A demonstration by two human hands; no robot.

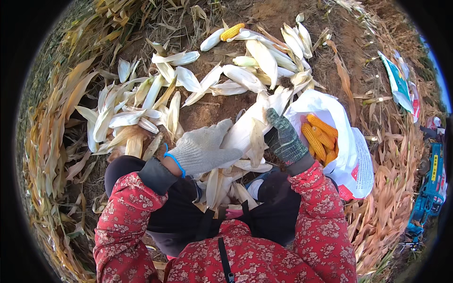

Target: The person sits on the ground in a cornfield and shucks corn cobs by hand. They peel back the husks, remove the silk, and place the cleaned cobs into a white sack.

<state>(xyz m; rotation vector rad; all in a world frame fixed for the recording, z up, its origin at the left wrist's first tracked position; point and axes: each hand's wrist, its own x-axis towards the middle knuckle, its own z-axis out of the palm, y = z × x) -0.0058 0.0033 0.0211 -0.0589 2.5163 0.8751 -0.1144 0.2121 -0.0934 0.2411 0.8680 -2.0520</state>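
My left hand (207, 146), in a pale grey knit glove with a blue band at the wrist, is around the lower end of an ear of corn in its pale husk (244, 129). At the upper right of that ear, my right hand (285, 138), in a dark green and grey knit glove, grips the husk leaves. The fingertips are partly hidden. Right beside my right hand is a white woven sack (313, 102), its mouth open, with several husked yellow corn cobs (316, 141) inside.
Husked-off leaves and unhusked ears (244, 78) lie in an arc on the soil, with one bare yellow cob (232, 32) at the far side. Dry corn stalks (70, 95) lie left and right. A teal bag (396, 83) and a blue vehicle (430, 187) are at the far right.
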